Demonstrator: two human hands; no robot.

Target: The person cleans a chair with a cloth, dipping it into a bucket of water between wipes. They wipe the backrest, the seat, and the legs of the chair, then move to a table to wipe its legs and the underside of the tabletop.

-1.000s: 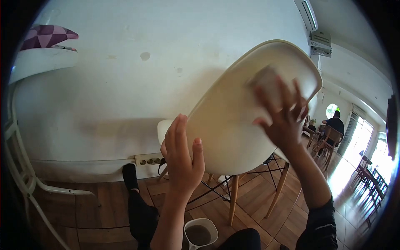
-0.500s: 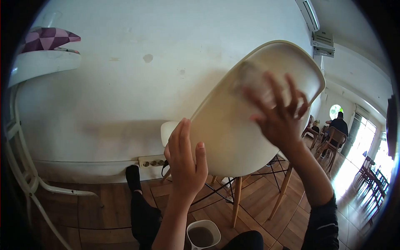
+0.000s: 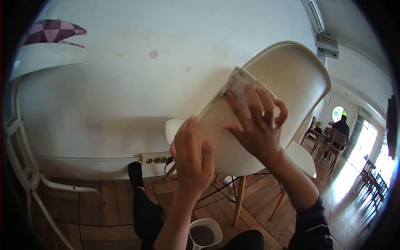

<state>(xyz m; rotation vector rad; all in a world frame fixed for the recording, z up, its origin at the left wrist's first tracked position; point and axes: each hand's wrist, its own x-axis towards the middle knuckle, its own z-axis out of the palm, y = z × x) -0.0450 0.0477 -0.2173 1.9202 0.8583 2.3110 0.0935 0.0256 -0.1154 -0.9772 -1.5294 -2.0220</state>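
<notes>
Pressing cloth (image 3: 242, 79) under spread R hand (image 3: 261, 132), on chair (image 3: 298, 68); flat L hand (image 3: 192, 160) @ its edge

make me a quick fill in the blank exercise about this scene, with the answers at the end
1. The hand on the cloth is the ____ one.
2. The left hand appears ____ in the picture than the cloth, not higher.
3. The chair has legs made of ____.
4. The cup is ____ in colour.

Missing words: right; lower; wood; white
</notes>
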